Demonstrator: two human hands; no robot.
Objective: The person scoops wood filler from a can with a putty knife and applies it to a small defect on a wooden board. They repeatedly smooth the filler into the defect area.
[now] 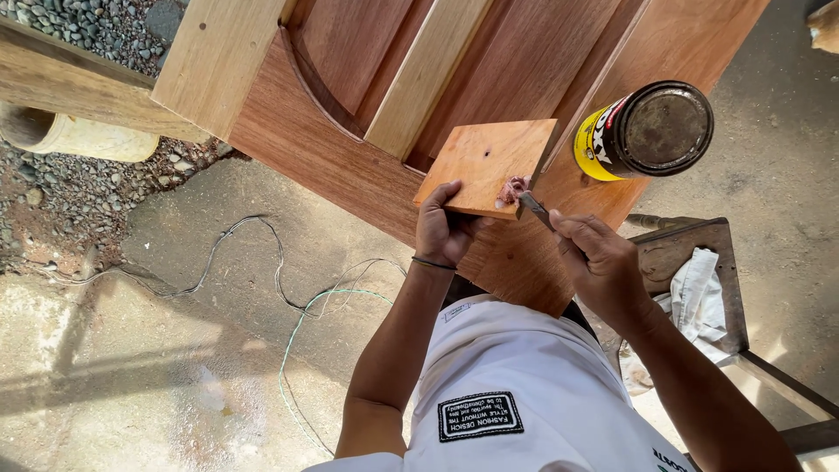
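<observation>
My left hand (444, 229) grips the near edge of a small square wooden board (483, 161), held flat above a large reddish wooden door panel (306, 140). A lump of pinkish filler paste (512, 188) sits at the board's near right corner. My right hand (599, 262) holds a narrow metal putty knife (535, 210), its blade tip touching the paste. A yellow and black can (645, 131) with a dark lid stands on the panel just right of the board.
A white rag (699, 297) lies on a worn metal-framed stool (725, 262) at the right. Thin wires (288, 297) trail across the concrete floor at the left. Gravel and a pale pipe (79, 135) lie at the upper left under a timber beam.
</observation>
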